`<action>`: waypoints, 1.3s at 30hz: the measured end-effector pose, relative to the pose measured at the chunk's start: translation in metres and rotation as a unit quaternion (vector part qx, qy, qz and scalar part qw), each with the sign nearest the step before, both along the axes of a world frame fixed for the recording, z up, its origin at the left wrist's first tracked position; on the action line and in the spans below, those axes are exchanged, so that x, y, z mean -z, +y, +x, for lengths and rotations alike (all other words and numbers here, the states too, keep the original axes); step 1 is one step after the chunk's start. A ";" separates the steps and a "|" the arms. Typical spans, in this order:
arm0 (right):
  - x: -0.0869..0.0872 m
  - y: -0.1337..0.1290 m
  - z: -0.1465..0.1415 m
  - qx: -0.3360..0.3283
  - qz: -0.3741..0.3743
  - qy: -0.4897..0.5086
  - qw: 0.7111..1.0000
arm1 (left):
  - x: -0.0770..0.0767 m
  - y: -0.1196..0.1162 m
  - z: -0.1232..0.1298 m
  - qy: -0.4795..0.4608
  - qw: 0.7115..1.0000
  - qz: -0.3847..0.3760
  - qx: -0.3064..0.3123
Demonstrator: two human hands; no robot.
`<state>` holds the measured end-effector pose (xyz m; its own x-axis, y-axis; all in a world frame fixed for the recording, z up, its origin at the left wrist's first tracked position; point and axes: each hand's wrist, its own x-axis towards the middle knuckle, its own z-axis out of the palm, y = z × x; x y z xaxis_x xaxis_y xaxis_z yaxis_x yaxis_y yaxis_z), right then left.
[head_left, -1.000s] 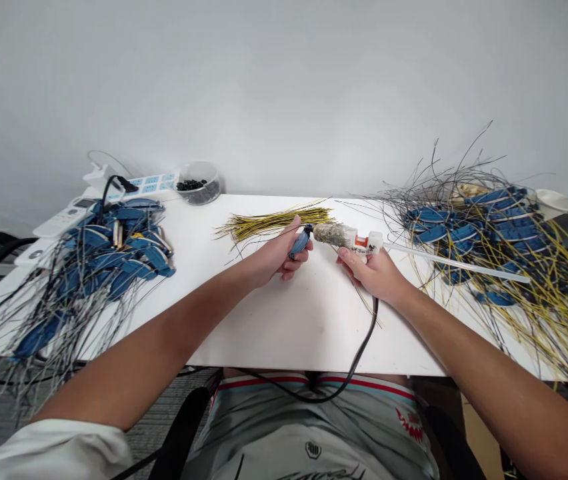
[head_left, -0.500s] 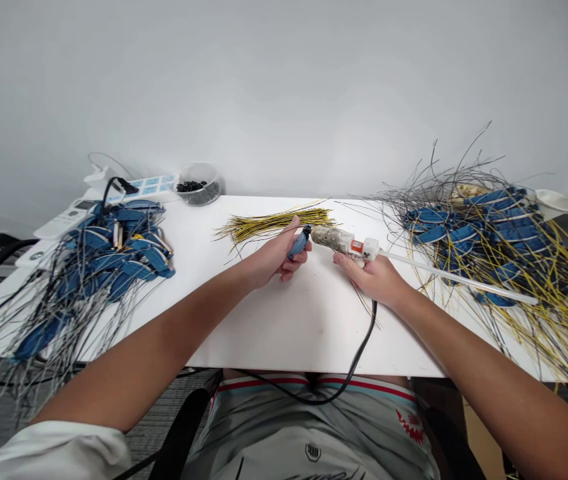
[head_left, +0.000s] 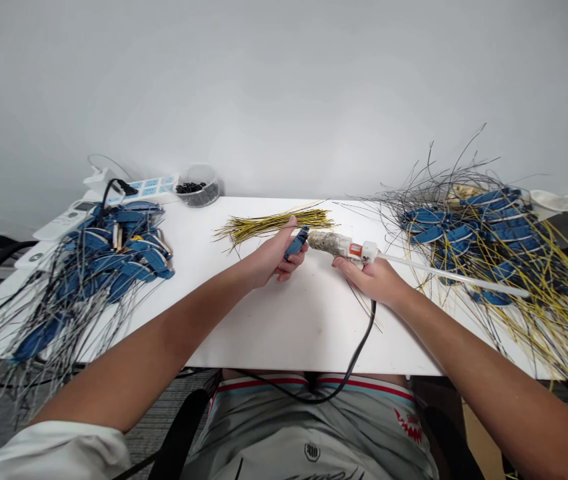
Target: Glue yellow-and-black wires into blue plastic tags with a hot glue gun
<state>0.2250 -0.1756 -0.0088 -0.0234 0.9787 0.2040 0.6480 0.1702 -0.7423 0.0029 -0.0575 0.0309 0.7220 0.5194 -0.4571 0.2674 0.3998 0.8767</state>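
One black power cord [head_left: 365, 333] draped over the near edge of the white table [head_left: 284, 340]. Just beyond, left hand [head_left: 271, 259] with fingers closed around a blue plastic connector [head_left: 297, 243]; right hand [head_left: 371, 280] with fingers wrapped under a glue-crusted hot glue gun [head_left: 337, 245], nozzle just beside the connector. Risk of burns or stray glue if too close, or a cord snag. Farther, a yellow-and-black wire bundle [head_left: 274, 225], between heaps of blue-tagged wires [head_left: 124, 250] [head_left: 469, 233].

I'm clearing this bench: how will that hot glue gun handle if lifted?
Probably awkwardly. The long, thin glue stick jutting from the back of the hot glue gun may flex and snag the nearby wires. The black cord trailing over the table edge will likely tug as you lift.
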 end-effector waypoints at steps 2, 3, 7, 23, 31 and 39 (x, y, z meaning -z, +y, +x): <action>-0.001 -0.001 -0.001 -0.016 0.012 0.003 1.000 | 0.000 0.001 0.000 -0.003 1.000 -0.005 0.001; -0.001 -0.001 -0.002 -0.019 0.014 0.008 1.000 | 0.000 0.001 0.000 -0.004 1.000 -0.008 0.001; 0.002 -0.002 -0.005 0.020 -0.015 0.104 0.994 | -0.001 0.002 -0.001 -0.004 1.000 -0.020 -0.002; -0.025 0.011 0.016 0.132 -0.166 0.473 0.855 | -0.003 0.005 -0.003 0.021 1.000 -0.021 0.004; -0.006 0.006 0.018 0.110 -0.179 0.297 0.931 | -0.003 0.008 -0.009 0.010 0.993 0.002 0.118; -0.009 0.006 0.017 0.132 -0.178 0.273 0.936 | -0.004 0.007 -0.012 0.024 0.987 0.054 0.150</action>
<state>0.2421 -0.1701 0.0005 0.2413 0.9439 -0.2252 0.1408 -0.2637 -0.9543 -0.0093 -0.0504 0.0346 0.8291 0.3334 -0.4488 0.4021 0.2021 0.8930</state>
